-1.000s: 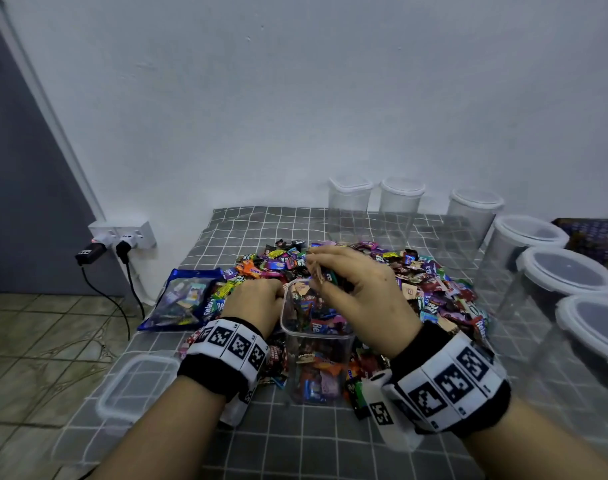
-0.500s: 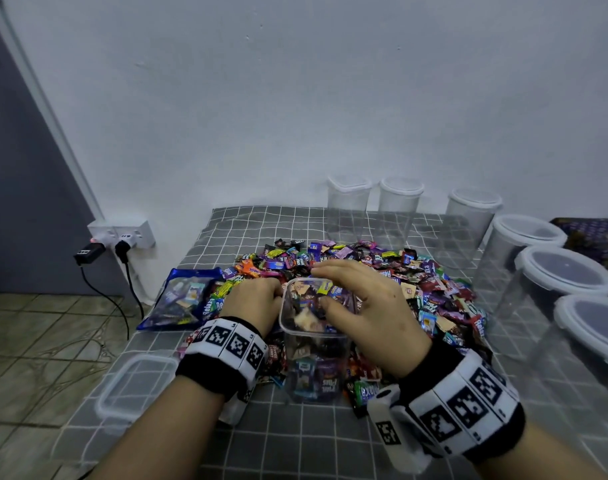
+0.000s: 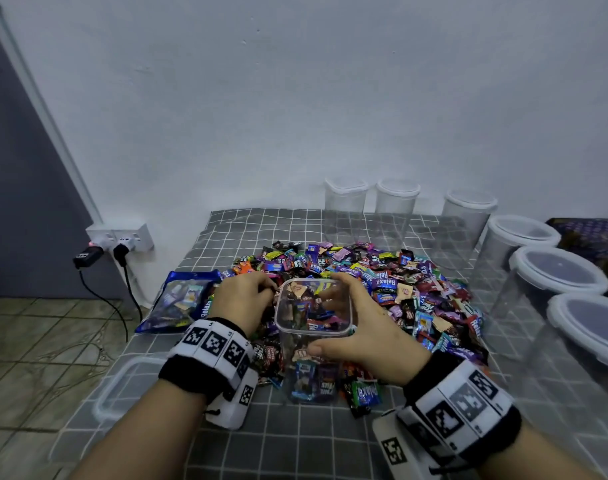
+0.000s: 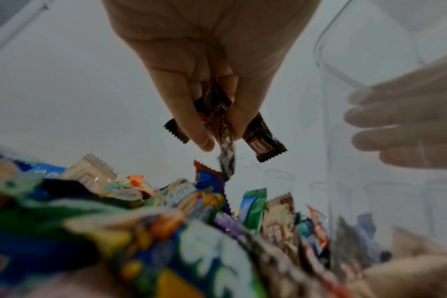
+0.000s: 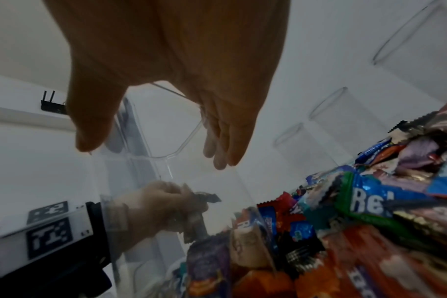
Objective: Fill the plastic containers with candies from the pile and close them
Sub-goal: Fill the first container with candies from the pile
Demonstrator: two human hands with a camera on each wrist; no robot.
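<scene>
Head view shows a clear square container standing upright on the checked desk, at the near edge of the candy pile, partly filled with wrapped candies. The right hand wraps the container near its rim, thumb on the near wall and fingers seen through the plastic on the far side, so that grip is clamped on it. The left hand sits just left of the rim over the pile; in the left wrist view its fingers pinch several dark wrappers that hang down above the pile, a grip closed on candies. Right wrist view shows the same wrappers through the container wall. A lid lies flat at the near left of the desk, and a blue bag lies left of the pile. Lidded clear jars stand along the back and right.
</scene>
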